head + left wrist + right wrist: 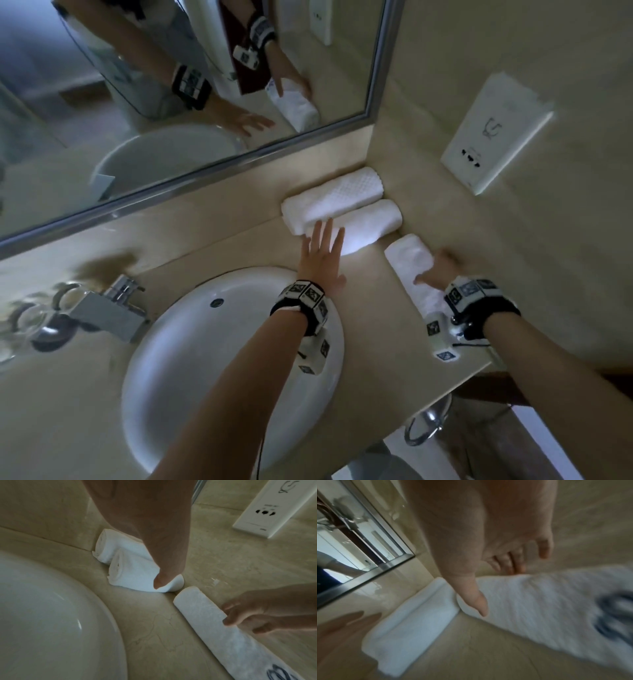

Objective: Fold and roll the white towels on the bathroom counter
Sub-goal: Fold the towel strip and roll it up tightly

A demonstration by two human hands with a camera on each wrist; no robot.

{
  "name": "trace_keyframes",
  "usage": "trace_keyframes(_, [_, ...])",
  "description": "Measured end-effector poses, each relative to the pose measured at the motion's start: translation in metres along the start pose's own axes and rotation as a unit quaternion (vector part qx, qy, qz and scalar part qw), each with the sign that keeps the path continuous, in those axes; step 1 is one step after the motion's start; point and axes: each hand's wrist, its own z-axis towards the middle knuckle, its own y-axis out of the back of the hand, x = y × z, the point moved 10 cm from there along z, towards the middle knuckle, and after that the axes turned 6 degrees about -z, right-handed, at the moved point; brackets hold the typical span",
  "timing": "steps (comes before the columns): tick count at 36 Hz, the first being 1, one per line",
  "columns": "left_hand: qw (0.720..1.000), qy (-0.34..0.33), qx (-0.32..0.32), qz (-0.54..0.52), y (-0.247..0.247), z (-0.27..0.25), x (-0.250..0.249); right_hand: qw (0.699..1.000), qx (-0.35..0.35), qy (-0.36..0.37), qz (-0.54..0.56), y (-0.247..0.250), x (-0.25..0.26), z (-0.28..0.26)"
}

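Two rolls [339,202] already done, side by side and touching, in the corner under the mirror [191,102] where the counter [239,240] meets the side wall. Third towel [411,267] also rolled, near the counter's right edge, its far end close to the nearer roll, at an angle to the pair; a dark printed mark on its near end in the wrist views. Left hand [322,253] flat, fingers straight and a little spread, tips on or just over the nearer roll; contact not sure from the head view, though the thumb seems to press the roll in the left wrist view. Right hand [438,270] over the third towel, blurred, fingers bent over its far side and thumb on the near side, so probably holding it. By judgement, almost finished: rolling seems complete, only moving the third roll beside the two others and making the row straight. No unfolded towel visible. Counter of beige marble-like stone, smooth, with a white oval sink [219,359] set in it and a chrome tap [113,308] at the left. White wall socket plate [493,133] on the beige side wall. Room rather dim, light reflected in the mirror.
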Motion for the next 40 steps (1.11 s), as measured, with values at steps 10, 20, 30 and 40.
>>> trace_keyframes(10, [0.999,-0.039,0.023,-0.019,-0.029,-0.023,-0.03,0.989,-0.06,-0.039,-0.131,-0.052,-0.047,-0.035])
trace_keyframes(20, [0.995,-0.081,0.05,0.004,-0.052,-0.036,-0.046,0.929,-0.072,0.197,-0.304,-0.051,0.02,-0.036])
trace_keyframes(30, [0.999,-0.013,0.039,-0.01,-0.073,-0.022,-0.045,0.888,-0.12,0.313,-0.314,-0.044,0.079,-0.024])
trace_keyframes(40, [0.995,0.032,-0.094,0.011,-0.049,0.023,-0.022,0.887,-0.17,0.355,-0.244,-0.024,0.122,0.003])
